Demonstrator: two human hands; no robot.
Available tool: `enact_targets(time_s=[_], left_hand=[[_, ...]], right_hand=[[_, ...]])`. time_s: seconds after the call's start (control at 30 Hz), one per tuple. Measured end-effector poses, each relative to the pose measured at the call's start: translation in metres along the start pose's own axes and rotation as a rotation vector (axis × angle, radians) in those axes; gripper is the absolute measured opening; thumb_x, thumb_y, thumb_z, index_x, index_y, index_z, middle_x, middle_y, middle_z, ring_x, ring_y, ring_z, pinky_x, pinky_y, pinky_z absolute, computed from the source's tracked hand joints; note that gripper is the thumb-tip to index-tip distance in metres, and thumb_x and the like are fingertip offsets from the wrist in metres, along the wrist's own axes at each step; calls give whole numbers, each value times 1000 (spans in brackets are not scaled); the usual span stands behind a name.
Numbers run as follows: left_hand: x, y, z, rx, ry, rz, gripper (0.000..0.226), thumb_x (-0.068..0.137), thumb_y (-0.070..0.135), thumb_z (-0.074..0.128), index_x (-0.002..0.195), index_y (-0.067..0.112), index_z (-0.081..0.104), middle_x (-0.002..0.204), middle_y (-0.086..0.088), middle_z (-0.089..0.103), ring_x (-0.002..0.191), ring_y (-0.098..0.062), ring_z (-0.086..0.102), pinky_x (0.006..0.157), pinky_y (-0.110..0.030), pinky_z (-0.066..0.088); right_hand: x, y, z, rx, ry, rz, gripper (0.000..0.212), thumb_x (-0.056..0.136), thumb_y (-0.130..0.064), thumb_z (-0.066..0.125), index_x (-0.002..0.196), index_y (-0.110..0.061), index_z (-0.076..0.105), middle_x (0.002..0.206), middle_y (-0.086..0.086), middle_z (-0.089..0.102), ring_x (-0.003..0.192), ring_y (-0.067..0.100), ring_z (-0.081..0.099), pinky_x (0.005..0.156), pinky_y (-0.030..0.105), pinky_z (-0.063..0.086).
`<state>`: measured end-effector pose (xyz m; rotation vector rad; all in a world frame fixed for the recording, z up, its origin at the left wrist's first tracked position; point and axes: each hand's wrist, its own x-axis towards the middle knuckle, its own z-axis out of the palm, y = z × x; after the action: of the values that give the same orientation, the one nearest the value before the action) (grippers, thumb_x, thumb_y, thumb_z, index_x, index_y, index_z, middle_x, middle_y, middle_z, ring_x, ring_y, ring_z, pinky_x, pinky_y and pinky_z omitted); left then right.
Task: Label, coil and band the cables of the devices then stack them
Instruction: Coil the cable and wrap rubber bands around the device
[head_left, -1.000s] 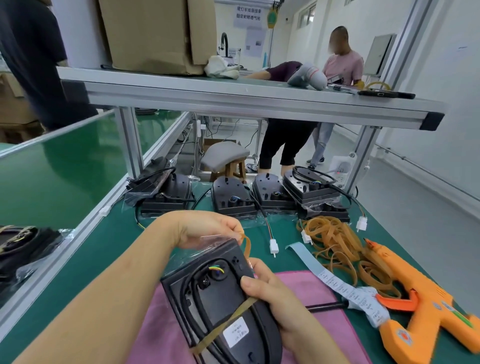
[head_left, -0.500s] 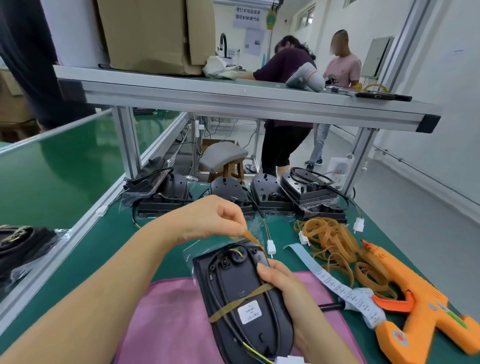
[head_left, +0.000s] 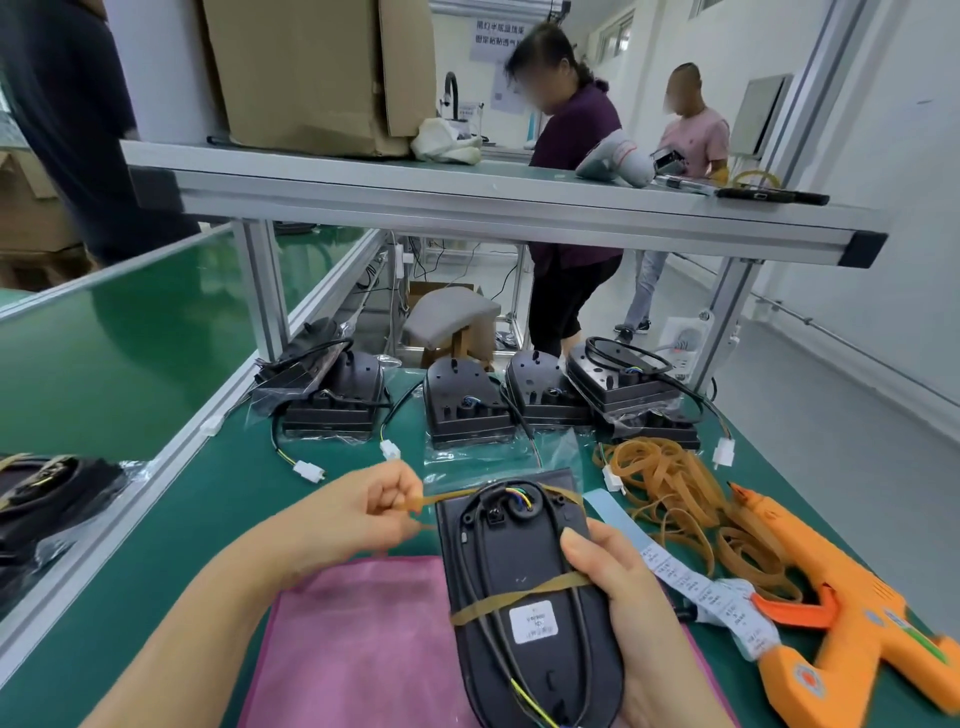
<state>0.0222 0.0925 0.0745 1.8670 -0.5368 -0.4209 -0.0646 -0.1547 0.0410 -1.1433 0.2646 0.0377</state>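
Note:
A black device (head_left: 524, 577) with its cable coiled on the back lies over a pink cloth (head_left: 358, 644). My right hand (head_left: 618, 587) grips its right edge, thumb on top. One tan rubber band (head_left: 519, 597) crosses the middle of the device above a white sticker. My left hand (head_left: 379, 504) pinches a second tan band (head_left: 447, 498) and stretches it to the left across the device's top end. Several more black devices (head_left: 467, 410) with loose cables stand in a row at the back of the green table.
A heap of tan rubber bands (head_left: 670, 493) lies right of the device. An orange label gun (head_left: 841, 613) with a strip of labels (head_left: 680, 577) sits at the right. Bagged devices (head_left: 47, 499) lie at the far left. An aluminium shelf (head_left: 467, 197) spans overhead; two people stand beyond.
The device has turned upright and moved right over the cloth. My left hand pulled the second band out to the left over the device's top end. A person behind stood up.

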Motion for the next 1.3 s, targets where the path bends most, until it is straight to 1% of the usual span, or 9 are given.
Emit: enact_targets(time_s=[0.2, 0.3, 0.4, 0.5, 0.67, 0.87, 1.03, 1.17, 1.3], left_hand=[[4, 18, 29, 91, 403, 49, 34, 101, 28, 42, 72, 15, 29, 60, 3, 29, 53, -17, 27, 51, -31, 28], [4, 27, 43, 385, 620, 147, 31, 97, 42, 33, 71, 25, 28, 55, 3, 38, 56, -26, 40, 56, -41, 37], [3, 35, 53, 312, 722, 178, 24, 92, 50, 31, 79, 31, 37, 57, 5, 50, 63, -26, 54, 67, -42, 48], [10, 39, 60, 197, 658, 206, 16, 96, 43, 42, 83, 34, 40, 51, 13, 47, 54, -18, 46, 63, -42, 47], [4, 45, 71, 412, 404, 381, 23, 95, 35, 53, 90, 43, 33, 58, 20, 54, 55, -3, 45, 58, -18, 30], [-12, 20, 62, 414, 387, 323, 18, 97, 20, 49, 89, 29, 36, 57, 13, 47, 52, -10, 37, 53, -19, 31], [-18, 5, 62, 176, 421, 174, 25, 95, 2, 47, 89, 25, 41, 60, 5, 56, 62, -15, 50, 67, -27, 44], [-17, 5, 66, 50, 421, 123, 23, 94, -4, 42, 90, 18, 42, 58, 4, 58, 53, 0, 50, 56, -9, 39], [-15, 8, 67, -23, 391, 120, 21, 93, -1, 46, 91, 19, 41, 60, 3, 56, 53, -6, 45, 55, -16, 39]], right_hand=[[-6, 3, 8, -62, 18, -39, 63, 50, -30, 78, 108, -16, 59, 89, 20, 73, 71, 34, 70, 72, 48, 57], [-8, 6, 12, -71, 0, -47, 59, 54, -28, 77, 108, -14, 56, 89, 22, 73, 69, 32, 70, 64, 41, 58], [-8, 10, 12, -77, -15, -20, 57, 57, -28, 76, 108, -13, 55, 89, 22, 73, 68, 32, 69, 63, 40, 58], [-6, 11, 13, -103, 0, -2, 61, 54, -33, 78, 106, -12, 55, 89, 21, 73, 70, 31, 68, 71, 46, 56], [0, 5, 16, -43, 46, -1, 54, 61, -31, 73, 105, -4, 56, 73, 14, 71, 61, 24, 68, 51, 32, 54], [-3, 0, 7, 62, 80, 61, 60, 77, -28, 68, 125, 5, 52, 115, 35, 60, 108, 54, 57, 97, 66, 41], [-8, 6, 5, 175, 93, 81, 66, 71, -27, 71, 127, 1, 51, 118, 35, 59, 112, 54, 54, 98, 71, 36], [-10, 6, 3, 210, 97, 93, 64, 70, -29, 70, 125, -2, 54, 117, 32, 61, 110, 52, 57, 96, 72, 37], [-10, 8, 6, 192, 83, 92, 65, 71, -30, 70, 126, -1, 53, 117, 32, 61, 110, 52, 57, 97, 71, 37]])
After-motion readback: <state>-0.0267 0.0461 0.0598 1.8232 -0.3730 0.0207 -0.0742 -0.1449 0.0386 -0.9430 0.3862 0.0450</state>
